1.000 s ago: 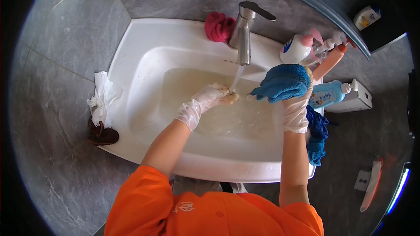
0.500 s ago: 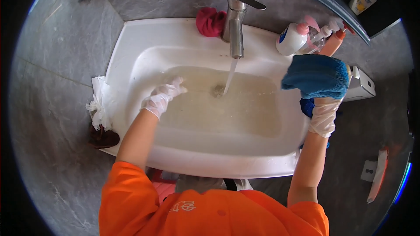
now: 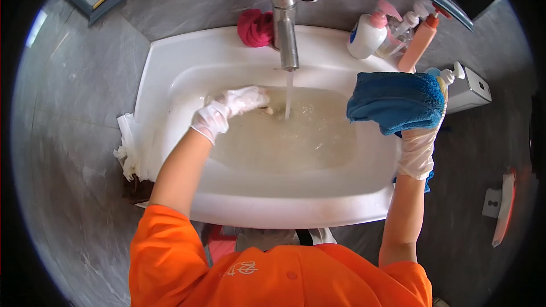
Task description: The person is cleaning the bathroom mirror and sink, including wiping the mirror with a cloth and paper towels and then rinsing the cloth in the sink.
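Observation:
My left hand (image 3: 239, 103), in a thin whitish glove, reaches over the water in the white sink (image 3: 296, 203). Its fingers stretch toward the stream falling from the metal faucet (image 3: 287, 34), with nothing visible in them. Cloudy water (image 3: 273, 150) stands in the basin. At the sink's right edge my gloved right hand (image 3: 418, 148) is raised and holds a blue towel (image 3: 395, 102). The thick, fuzzy cloth drapes over the hand and hides its fingers.
A crumpled dark pink cloth (image 3: 255, 28) lies beside the faucet. On the back right rim stand a white pump bottle (image 3: 367, 37), a clear one and an orange bottle (image 3: 419, 44). White paper (image 3: 129, 145) hangs at the left rim; a grey-white box (image 3: 472, 90) is at right.
My left hand has moved right, nearer the falling water, its fingers stretched further. My right hand still holds the blue towel up in about the same place. The view has shifted slightly.

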Demonstrator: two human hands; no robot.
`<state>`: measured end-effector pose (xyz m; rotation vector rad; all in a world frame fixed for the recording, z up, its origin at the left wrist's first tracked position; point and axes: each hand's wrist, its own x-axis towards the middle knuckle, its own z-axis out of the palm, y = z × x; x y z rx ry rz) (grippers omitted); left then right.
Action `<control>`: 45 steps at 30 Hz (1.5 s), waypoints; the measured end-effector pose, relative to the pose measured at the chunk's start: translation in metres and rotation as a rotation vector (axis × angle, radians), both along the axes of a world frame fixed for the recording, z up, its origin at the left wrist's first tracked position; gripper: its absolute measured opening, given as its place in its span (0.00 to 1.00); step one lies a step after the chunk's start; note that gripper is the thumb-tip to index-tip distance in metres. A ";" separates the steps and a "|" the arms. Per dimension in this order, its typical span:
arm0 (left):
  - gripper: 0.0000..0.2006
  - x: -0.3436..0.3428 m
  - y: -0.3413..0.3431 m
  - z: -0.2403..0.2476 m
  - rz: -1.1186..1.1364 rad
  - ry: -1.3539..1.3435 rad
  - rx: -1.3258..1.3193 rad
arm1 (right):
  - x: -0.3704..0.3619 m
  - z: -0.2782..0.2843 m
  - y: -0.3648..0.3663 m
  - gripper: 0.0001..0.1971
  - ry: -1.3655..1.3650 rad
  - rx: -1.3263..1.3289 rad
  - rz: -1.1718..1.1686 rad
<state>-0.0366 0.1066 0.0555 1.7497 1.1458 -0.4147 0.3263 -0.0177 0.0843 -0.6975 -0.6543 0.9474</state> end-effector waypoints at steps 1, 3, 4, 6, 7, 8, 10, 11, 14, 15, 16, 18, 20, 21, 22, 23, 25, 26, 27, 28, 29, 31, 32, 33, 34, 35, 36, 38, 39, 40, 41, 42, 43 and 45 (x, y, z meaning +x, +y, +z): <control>0.24 0.011 -0.003 -0.028 0.027 -0.095 0.265 | -0.014 0.009 -0.001 0.12 0.168 -0.025 0.119; 0.24 0.029 -0.013 -0.033 0.073 -0.232 0.175 | -0.015 0.012 -0.008 0.16 0.033 -0.150 0.004; 0.26 0.040 -0.018 -0.031 0.134 -0.364 0.080 | -0.017 0.015 -0.012 0.16 0.032 -0.152 -0.012; 0.27 0.059 -0.020 -0.025 0.050 -0.132 0.154 | -0.024 0.024 -0.021 0.15 0.259 -0.175 -0.012; 0.27 0.046 -0.016 -0.038 0.027 -0.276 0.086 | -0.028 0.029 -0.022 0.14 0.295 -0.166 0.003; 0.27 0.041 -0.013 -0.042 -0.009 -0.427 0.006 | -0.026 0.027 -0.024 0.14 0.295 -0.164 -0.006; 0.26 0.038 -0.010 -0.039 -0.093 -0.317 0.160 | -0.021 0.022 -0.028 0.15 0.219 -0.180 -0.114; 0.25 0.040 -0.011 -0.032 -0.168 -0.206 0.315 | -0.019 0.021 -0.029 0.15 0.222 -0.178 -0.121; 0.22 0.040 -0.014 0.007 -0.104 0.013 0.312 | -0.023 0.022 -0.028 0.15 0.359 -0.168 -0.010; 0.22 0.039 -0.013 0.007 -0.102 0.014 0.314 | -0.025 0.022 -0.026 0.15 0.419 -0.168 0.016; 0.21 0.034 -0.010 0.008 -0.175 0.067 0.469 | -0.029 0.021 -0.022 0.15 0.482 -0.167 0.047; 0.20 0.023 -0.004 -0.013 -0.252 0.118 0.628 | -0.036 0.006 -0.009 0.16 0.189 -0.133 0.153; 0.22 -0.008 0.001 -0.061 0.261 -0.563 0.135 | -0.081 0.011 0.013 0.15 0.521 -0.197 0.369; 0.26 0.005 -0.009 -0.056 0.305 -0.663 0.017 | -0.090 0.007 0.021 0.14 0.540 -0.265 0.397; 0.30 0.025 -0.021 -0.049 0.352 -0.758 -0.100 | -0.099 0.003 0.030 0.14 0.562 -0.333 0.431; 0.35 0.041 -0.025 -0.055 0.929 -0.849 -0.811 | -0.115 0.005 0.036 0.14 0.559 -0.348 0.438; 0.35 0.041 -0.034 -0.055 0.905 -0.995 -0.796 | -0.132 0.009 0.041 0.15 0.430 -0.487 0.390; 0.37 0.040 -0.039 -0.051 0.870 -1.138 -0.793 | -0.132 0.003 0.043 0.15 0.431 -0.484 0.394; 0.30 0.035 -0.032 -0.054 0.930 -1.080 -0.698 | -0.129 -0.013 0.048 0.17 0.286 -0.643 0.448; 0.30 0.024 -0.028 -0.062 0.930 -1.081 -0.691 | -0.127 -0.025 0.052 0.19 0.136 -0.797 0.500; 0.28 0.005 -0.023 -0.067 1.030 -1.116 -0.559 | -0.131 -0.033 0.048 0.18 -0.071 -0.668 0.553; 0.24 -0.022 -0.014 -0.060 1.152 -1.092 -0.385 | -0.134 -0.058 0.047 0.19 -0.293 -0.729 0.543; 0.23 -0.030 -0.014 -0.042 1.186 -1.032 -0.340 | -0.135 -0.068 0.045 0.19 -0.515 -0.797 0.522; 0.22 -0.035 -0.017 -0.028 1.194 -1.027 -0.272 | -0.141 -0.067 0.046 0.21 -0.383 -0.804 0.581; 0.22 -0.040 -0.017 -0.022 1.195 -1.020 -0.265 | -0.152 -0.066 0.046 0.21 -0.375 -0.800 0.585; 0.21 -0.046 -0.016 -0.017 1.187 -1.055 -0.260 | -0.163 -0.065 0.046 0.22 -0.345 -0.805 0.565; 0.21 -0.050 -0.017 -0.011 1.177 -1.089 -0.255 | -0.170 -0.064 0.046 0.24 -0.315 -0.810 0.545; 0.20 -0.042 -0.026 0.014 1.130 -1.166 -0.211 | -0.166 -0.094 0.052 0.28 -0.470 -0.736 0.546; 0.18 -0.041 -0.029 0.022 0.992 -1.264 -0.256 | -0.168 -0.103 0.050 0.29 -0.150 -0.740 0.548; 0.16 -0.041 -0.032 0.029 0.855 -1.355 -0.297 | -0.174 -0.103 0.049 0.30 0.169 -0.731 0.548; 0.15 -0.036 -0.035 0.036 0.991 -1.258 -0.285 | -0.178 -0.102 0.051 0.29 0.182 -0.827 0.642; 0.15 -0.031 -0.036 0.032 0.983 -1.254 -0.289 | -0.185 -0.101 0.052 0.29 0.187 -0.824 0.635; 0.15 -0.031 -0.038 0.025 0.974 -1.324 -0.404 | -0.199 -0.093 0.052 0.28 0.285 -0.837 0.687; 0.13 -0.033 -0.036 0.006 0.868 -1.463 -0.607 | -0.224 -0.075 0.055 0.27 0.392 -0.847 0.734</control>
